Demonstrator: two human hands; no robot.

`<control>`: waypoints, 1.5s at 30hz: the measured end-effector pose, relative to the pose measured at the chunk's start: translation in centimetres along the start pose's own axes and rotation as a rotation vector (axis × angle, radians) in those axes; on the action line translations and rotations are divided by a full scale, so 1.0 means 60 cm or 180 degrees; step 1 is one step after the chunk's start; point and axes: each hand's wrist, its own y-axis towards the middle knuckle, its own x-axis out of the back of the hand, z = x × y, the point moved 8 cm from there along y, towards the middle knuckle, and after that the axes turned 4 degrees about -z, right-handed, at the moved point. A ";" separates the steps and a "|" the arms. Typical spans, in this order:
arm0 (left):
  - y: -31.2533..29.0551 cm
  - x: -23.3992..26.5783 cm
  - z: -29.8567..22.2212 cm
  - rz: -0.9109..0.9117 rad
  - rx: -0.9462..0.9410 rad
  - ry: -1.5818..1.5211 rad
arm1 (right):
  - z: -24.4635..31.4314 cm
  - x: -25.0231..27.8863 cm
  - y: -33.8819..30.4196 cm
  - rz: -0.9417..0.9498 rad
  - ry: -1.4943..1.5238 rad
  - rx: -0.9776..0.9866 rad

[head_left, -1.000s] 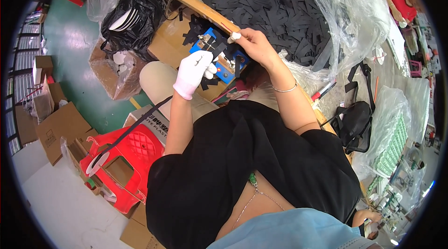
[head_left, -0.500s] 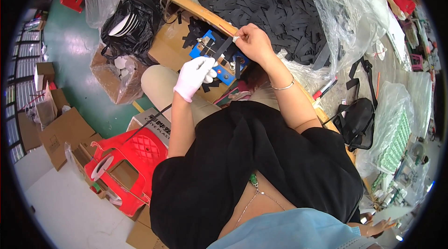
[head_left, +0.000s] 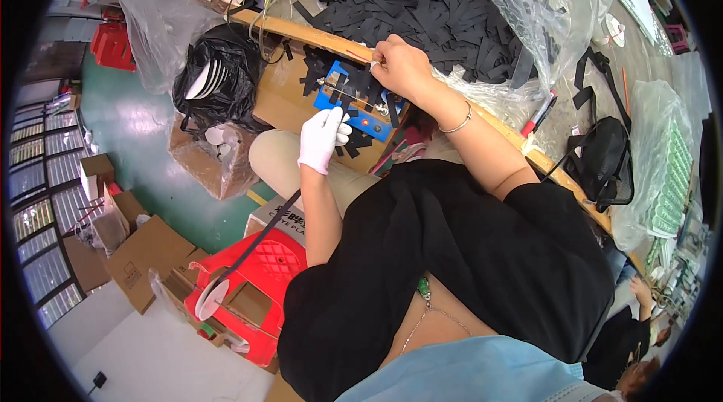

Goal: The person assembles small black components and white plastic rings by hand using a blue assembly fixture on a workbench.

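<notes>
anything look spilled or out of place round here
Loose black strips lie strewn on the cardboard beside the blue device, apart from the big pile. The red stool looks upturned, with a white reel at its legs, possibly on purpose.

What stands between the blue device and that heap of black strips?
A wooden rail runs between the blue device and the heap of black strips; your right hand covers part of the rail in this view.
</notes>
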 end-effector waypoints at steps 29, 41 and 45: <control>-0.044 -0.009 -0.070 0.0014 -0.0550 -0.0482 | -0.076 0.187 0.076 -0.1649 0.1599 -0.0074; -0.039 -0.045 -0.091 0.0166 -0.0516 -0.0313 | -0.028 -0.035 -0.038 0.1382 0.2982 -0.0900; -0.033 -0.050 -0.086 0.0193 -0.0464 -0.0281 | -0.024 -0.045 -0.040 0.1428 0.3019 -0.0804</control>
